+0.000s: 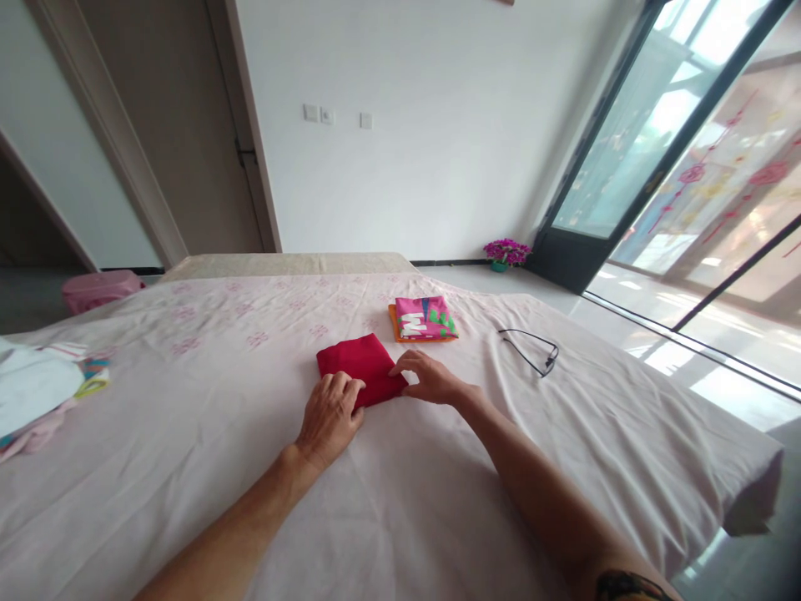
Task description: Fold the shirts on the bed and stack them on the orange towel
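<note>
A folded red cloth (360, 357) lies on the sheet in front of me as a compact, slightly tilted rectangle. My left hand (330, 415) is closed over its near left edge, fingers curled on the fabric. At the right corner, my right hand (429, 377) grips the cloth between thumb and fingers. Just beyond it sits a small stack: a folded pink printed cloth (426, 317) on top of a folded orange cloth (393, 324). Neither hand touches this stack.
Black-framed glasses (531, 351) lie right of the stack on the pale, creased sheet (400, 517). A pile of white and coloured clothes (37, 388) is at the far left. Beyond the covered surface are a pink stool (103, 288) and purple flowers (506, 250).
</note>
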Tool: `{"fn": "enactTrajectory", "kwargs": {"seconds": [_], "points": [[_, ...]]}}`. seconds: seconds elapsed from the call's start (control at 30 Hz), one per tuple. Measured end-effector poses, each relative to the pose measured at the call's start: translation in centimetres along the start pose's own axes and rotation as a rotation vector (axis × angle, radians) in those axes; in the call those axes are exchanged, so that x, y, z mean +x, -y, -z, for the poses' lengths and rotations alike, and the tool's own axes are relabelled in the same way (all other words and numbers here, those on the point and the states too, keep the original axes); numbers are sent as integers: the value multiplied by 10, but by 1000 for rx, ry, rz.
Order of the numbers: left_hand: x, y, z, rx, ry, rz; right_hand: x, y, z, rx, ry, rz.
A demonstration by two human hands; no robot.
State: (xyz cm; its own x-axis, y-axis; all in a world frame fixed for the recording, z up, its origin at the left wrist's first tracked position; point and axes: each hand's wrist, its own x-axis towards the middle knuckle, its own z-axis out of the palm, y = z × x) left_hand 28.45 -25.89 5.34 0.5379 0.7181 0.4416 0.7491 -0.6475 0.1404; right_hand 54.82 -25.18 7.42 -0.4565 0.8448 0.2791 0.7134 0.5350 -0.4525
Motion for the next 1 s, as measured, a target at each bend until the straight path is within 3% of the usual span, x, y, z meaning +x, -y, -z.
{"fn": "enactTrajectory", "kwargs": {"seconds": [0.37, 0.6, 0.8, 0.9, 1.0], "points": [[-1, 1, 3, 44, 7, 0, -3, 16, -8, -320, 54, 86], [-2, 2, 0, 84, 0, -65, -1, 15, -19, -287, 7, -56], [4, 4, 8, -70, -105, -20, 2, 32, 2, -207, -26, -202], [9, 5, 1, -90, -185, -16, 18, 49, 7, -238, -146, -241], [9, 7, -18, -2, -180, 13, 39, 61, -4, -250, -164, -130]]}}
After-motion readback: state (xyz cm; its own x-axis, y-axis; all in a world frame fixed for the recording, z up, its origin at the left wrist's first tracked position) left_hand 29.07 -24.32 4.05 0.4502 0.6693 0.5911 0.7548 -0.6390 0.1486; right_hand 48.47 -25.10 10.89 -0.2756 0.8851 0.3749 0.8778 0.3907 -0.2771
